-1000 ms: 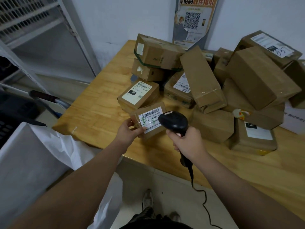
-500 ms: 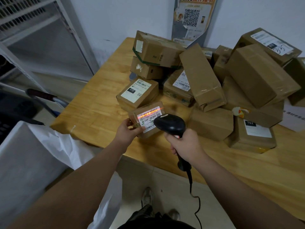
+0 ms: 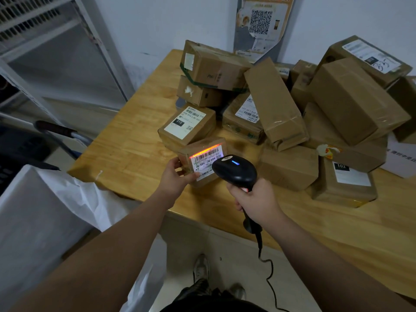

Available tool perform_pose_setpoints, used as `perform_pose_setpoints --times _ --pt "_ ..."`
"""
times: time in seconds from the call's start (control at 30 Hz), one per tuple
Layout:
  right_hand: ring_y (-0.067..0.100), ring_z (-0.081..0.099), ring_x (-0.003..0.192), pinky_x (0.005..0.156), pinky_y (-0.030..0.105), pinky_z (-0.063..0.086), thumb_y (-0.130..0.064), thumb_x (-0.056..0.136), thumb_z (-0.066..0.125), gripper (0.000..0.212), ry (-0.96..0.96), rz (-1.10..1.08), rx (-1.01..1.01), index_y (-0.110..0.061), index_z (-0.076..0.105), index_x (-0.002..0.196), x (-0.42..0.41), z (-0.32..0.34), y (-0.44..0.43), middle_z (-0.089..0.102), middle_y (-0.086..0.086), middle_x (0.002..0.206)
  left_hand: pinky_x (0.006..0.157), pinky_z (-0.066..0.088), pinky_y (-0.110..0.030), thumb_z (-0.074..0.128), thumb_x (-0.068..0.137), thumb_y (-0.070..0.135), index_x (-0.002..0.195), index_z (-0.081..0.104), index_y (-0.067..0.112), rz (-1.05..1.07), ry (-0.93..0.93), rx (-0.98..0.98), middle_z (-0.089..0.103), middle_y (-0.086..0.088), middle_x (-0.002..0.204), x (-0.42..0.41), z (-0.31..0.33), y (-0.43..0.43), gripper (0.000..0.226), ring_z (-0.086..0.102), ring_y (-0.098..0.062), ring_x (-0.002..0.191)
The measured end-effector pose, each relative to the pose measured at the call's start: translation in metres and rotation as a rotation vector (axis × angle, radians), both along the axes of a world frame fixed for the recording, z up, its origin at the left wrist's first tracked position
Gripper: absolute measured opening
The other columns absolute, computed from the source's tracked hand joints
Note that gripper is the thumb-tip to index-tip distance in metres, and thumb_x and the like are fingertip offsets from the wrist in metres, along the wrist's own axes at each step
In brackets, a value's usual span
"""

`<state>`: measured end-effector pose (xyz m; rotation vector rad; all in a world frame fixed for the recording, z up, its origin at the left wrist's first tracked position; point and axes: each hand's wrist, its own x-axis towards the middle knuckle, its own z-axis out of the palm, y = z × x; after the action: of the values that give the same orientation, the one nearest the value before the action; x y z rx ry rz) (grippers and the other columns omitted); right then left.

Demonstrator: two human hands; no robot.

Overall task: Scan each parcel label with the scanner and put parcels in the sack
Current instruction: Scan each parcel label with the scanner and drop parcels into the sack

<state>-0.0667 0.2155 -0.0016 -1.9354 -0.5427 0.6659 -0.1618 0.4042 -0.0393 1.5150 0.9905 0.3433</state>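
At counter near edge: left hand fingers pinch one parcel; right hand fingers curl round one scanner. About twelve more parcels piled behind. Open wood front right.

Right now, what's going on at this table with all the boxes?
A person is partway through scanning parcels. Their left hand holds a small parcel tilted up near the front edge of the wooden table. Their right hand grips a black corded scanner aimed at its label, and a red scan line lies across the top barcode. A pile of other parcels waits behind. The white sack stands to the left.
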Motion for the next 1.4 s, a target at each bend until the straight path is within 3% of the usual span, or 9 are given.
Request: perform_pose_setpoints --times 0.13,0.27,0.4,0.63,0.87,1.0,1.17,1.3,1.4 --pt "0.035 0.063 0.063 0.064 0.053 0.054 -0.025 0.082 0.071 0.019 -0.019 -0.037 0.060 -0.006 0.069 0.079 -0.004 -0.008 -0.008 0.061 0.022 0.063 0.070 0.041 -0.017 0.078 0.078 0.007 0.135 0.041 0.014 0.002 -0.013 0.012 0.052 0.005 0.121 0.006 0.000 0.000 0.068 0.051 -0.014 0.109" --pt "0.035 0.063 0.062 0.061 0.054 0.055 -0.046 0.072 0.067 0.038 -0.033 -0.050 0.075 -0.007 0.067 0.073 -0.006 -0.014 -0.013 0.060 0.020 0.061 0.085 0.044 -0.030 0.080 0.076 0.009 0.133 0.042 0.016 0.017 -0.016 -0.004 0.054 0.006 0.119 0.010 -0.001 0.002 0.068 0.054 -0.018 0.113" --pt "0.031 0.064 0.062 0.065 0.053 0.056 -0.026 0.083 0.070 0.022 -0.047 -0.056 0.064 -0.007 0.067 0.073 -0.005 -0.017 -0.016 0.061 0.020 0.062 0.087 0.043 -0.031 0.080 0.076 0.011 0.133 0.041 0.017 0.008 -0.005 -0.007 0.053 0.007 0.118 0.013 0.000 0.000 0.070 0.053 -0.017 0.113" --pt "0.031 0.064 0.059 0.062 0.053 0.056 -0.029 0.082 0.072 0.023 -0.027 -0.059 0.113 -0.007 0.068 0.079 -0.009 -0.018 -0.016 0.062 0.016 0.059 0.080 0.047 -0.023 0.081 0.076 0.014 0.136 0.040 0.015 0.048 -0.035 -0.028 0.055 0.004 0.122 -0.002 0.011 -0.012 0.073 0.056 -0.016 0.110" --pt "0.022 0.061 0.052 0.061 0.046 0.055 -0.020 0.086 0.071 0.019 0.047 -0.030 0.186 -0.004 0.068 0.076 -0.043 -0.015 -0.007 0.060 0.005 0.052 0.073 0.049 -0.017 0.080 0.078 0.018 0.137 0.039 0.013 0.114 -0.087 -0.022 0.056 0.003 0.121 -0.058 0.019 -0.026 0.072 0.059 -0.013 0.105" --pt "0.013 0.058 0.050 0.054 0.030 0.051 -0.017 0.087 0.069 0.023 0.139 0.036 0.190 -0.011 0.064 0.066 -0.084 -0.011 0.005 0.058 0.002 0.051 0.081 0.057 -0.029 0.080 0.077 0.022 0.138 0.040 0.013 0.127 -0.089 -0.009 0.059 0.001 0.122 -0.105 0.017 -0.024 0.073 0.063 -0.009 0.099" --pt "0.008 0.058 0.053 0.057 0.023 0.048 -0.016 0.087 0.070 0.009 0.214 0.057 0.171 -0.013 0.065 0.080 -0.150 -0.023 0.029 0.059 -0.005 0.054 0.065 0.053 -0.015 0.076 0.082 0.013 0.138 0.040 0.012 0.148 -0.106 0.008 0.061 0.002 0.111 -0.181 0.016 -0.006 0.066 0.063 -0.006 0.096" --pt "0.004 0.056 0.048 0.056 0.021 0.046 -0.013 0.086 0.071 0.016 0.221 0.020 0.113 -0.010 0.066 0.071 -0.218 -0.040 0.052 0.058 -0.001 0.053 0.088 0.055 -0.032 0.077 0.081 0.024 0.150 0.014 0.028 0.184 -0.040 0.097 0.054 0.002 0.127 -0.274 0.010 0.026 0.094 0.059 -0.013 0.110" --pt "0.003 0.057 0.048 0.058 0.022 0.047 -0.012 0.086 0.071 0.012 0.252 0.044 0.069 -0.007 0.066 0.077 -0.263 -0.052 0.068 0.058 -0.001 0.054 0.095 0.052 -0.047 0.077 0.069 0.045 0.145 0.019 0.037 0.178 0.172 0.275 0.044 -0.002 0.137 -0.343 0.004 0.055 0.095 0.052 -0.020 0.122"
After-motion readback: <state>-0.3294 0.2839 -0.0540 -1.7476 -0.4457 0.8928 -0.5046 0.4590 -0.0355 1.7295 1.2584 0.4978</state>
